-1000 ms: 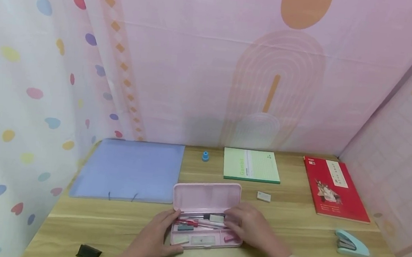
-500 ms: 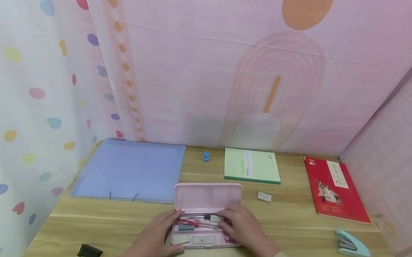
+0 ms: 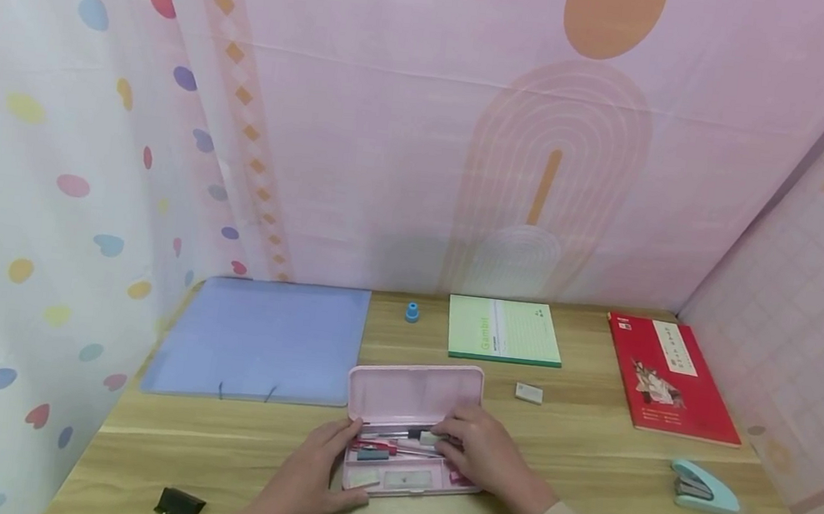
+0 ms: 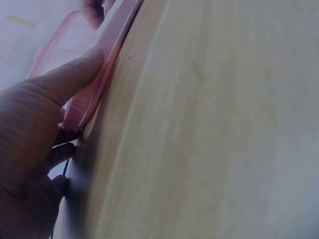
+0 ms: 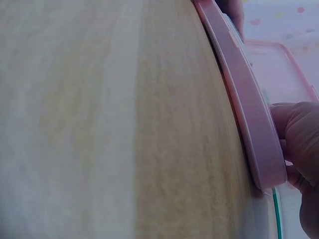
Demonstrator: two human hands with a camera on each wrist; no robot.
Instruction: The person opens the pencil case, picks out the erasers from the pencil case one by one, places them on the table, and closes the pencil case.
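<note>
An open pink pencil case [image 3: 414,395] lies on the table with its lid tipped back. Around its left end my left hand [image 3: 310,472] grips it, thumb [image 4: 84,69] on the front wall and fingers at the side. Inside my right hand [image 3: 485,453] reaches over the right end, its fingertips pinching a pale eraser [image 3: 427,438]; the right wrist view hides the tips. Beside them in the case are pens [image 3: 386,433], a red-capped pen [image 3: 380,448], a grey-blue stub [image 3: 372,455], a clear pale piece [image 3: 407,480] and a pink item [image 3: 460,478].
A blue folder [image 3: 260,341] lies at the back left, near a blue bell-shaped piece [image 3: 412,313]. Behind the case are a green notebook [image 3: 505,331] and a small whitish block [image 3: 529,393]. Rightward lie a red book [image 3: 670,385] and a mint stapler [image 3: 706,489]; front left, a black binder clip [image 3: 180,506].
My right hand has shifted left and inward over the case, covering part of the eraser and the pink item. The left hand stays at the case's left end.
</note>
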